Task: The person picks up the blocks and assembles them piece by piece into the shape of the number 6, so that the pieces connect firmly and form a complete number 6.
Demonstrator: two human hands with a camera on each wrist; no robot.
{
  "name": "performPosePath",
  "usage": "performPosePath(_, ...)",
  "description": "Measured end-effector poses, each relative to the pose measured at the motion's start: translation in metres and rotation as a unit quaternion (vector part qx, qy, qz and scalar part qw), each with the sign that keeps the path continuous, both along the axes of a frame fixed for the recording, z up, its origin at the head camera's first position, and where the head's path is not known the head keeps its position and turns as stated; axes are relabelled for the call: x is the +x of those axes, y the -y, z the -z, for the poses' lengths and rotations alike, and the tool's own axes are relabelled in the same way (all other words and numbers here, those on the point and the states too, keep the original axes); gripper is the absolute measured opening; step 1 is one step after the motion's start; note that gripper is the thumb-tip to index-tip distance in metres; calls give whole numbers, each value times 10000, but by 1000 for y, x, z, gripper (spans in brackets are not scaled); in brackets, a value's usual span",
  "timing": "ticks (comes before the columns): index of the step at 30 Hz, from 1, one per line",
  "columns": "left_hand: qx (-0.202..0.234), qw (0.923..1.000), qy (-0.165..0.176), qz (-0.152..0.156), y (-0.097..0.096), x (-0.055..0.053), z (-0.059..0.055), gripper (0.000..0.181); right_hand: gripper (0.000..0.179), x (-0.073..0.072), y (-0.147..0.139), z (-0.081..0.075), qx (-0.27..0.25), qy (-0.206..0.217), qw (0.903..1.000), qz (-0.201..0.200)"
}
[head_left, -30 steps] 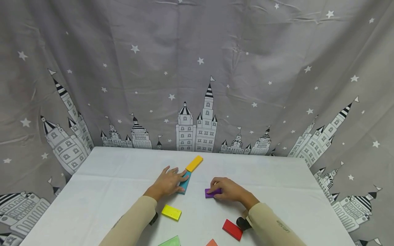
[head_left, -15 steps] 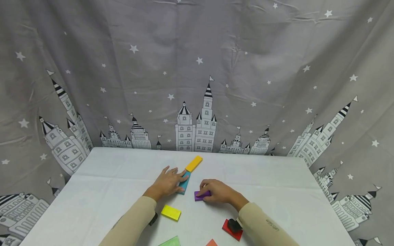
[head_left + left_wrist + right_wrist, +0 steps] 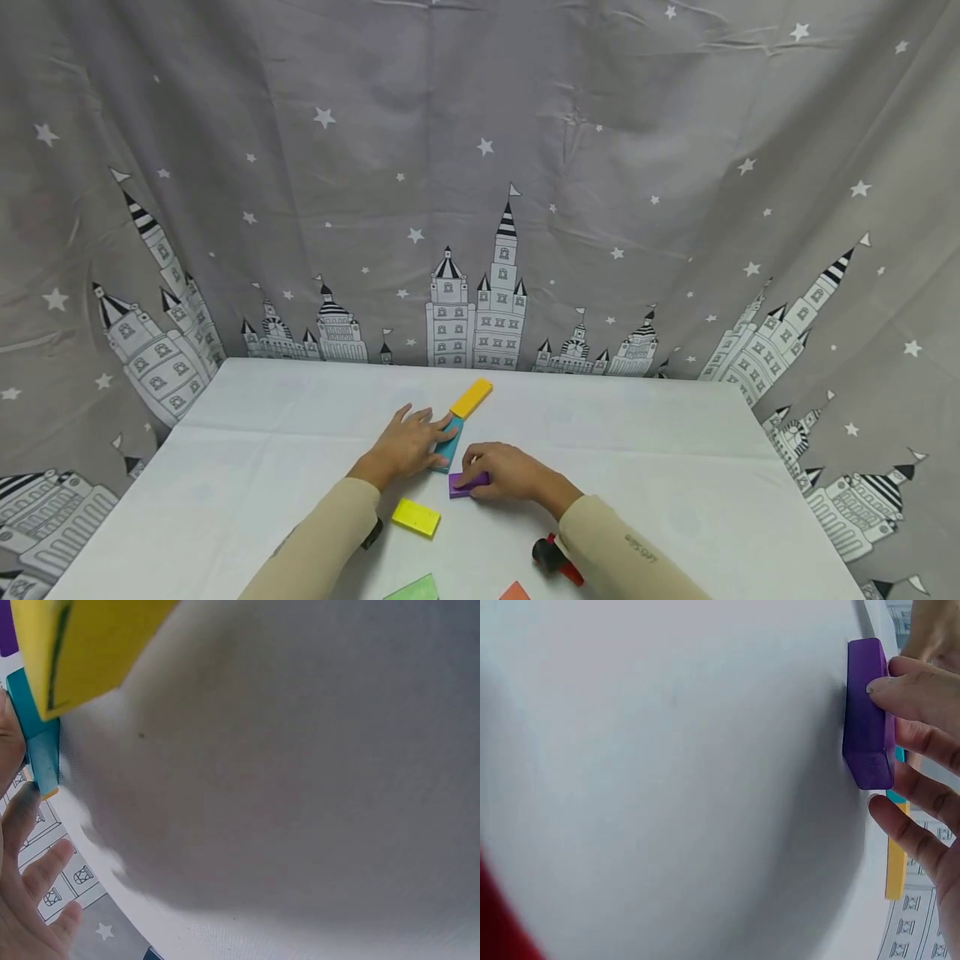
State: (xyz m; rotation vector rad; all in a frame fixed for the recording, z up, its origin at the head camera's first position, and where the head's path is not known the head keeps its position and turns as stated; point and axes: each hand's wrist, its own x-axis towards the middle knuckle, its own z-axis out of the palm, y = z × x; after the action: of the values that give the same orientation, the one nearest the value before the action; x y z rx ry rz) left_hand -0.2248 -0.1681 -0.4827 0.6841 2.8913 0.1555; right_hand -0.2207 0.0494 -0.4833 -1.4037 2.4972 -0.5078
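Note:
In the head view my left hand (image 3: 408, 442) rests on a blue block (image 3: 448, 450), its thumb and index finger touching it and the other fingers spread. An orange-yellow block (image 3: 472, 398) lies end to end with the blue one, angled away to the right. My right hand (image 3: 506, 473) pinches a purple block (image 3: 459, 487) between thumb and fingers, just below the blue block's near end. In the right wrist view the thumb presses the purple block's (image 3: 865, 712) near side, while its fingers sit behind.
A yellow block (image 3: 417, 517) lies near the left forearm. The red block (image 3: 573, 573) is partly hidden under the right wrist's black camera (image 3: 549, 556). Green (image 3: 416, 590) and orange-red (image 3: 515, 592) pieces show at the bottom edge. A grey castle-print curtain (image 3: 480, 167) hangs behind the white table (image 3: 637, 442).
My right hand has slid the purple block left and slightly nearer, up close to the blue block's lower end. The left hand stays in place on the blue block.

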Motion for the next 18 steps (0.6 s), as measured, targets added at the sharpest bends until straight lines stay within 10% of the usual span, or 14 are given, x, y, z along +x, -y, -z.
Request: performPosePath(18, 133, 9999, -9, -19, 0, -1, 4, 59, 23, 8, 16, 1, -99, -216, 9993, 299)
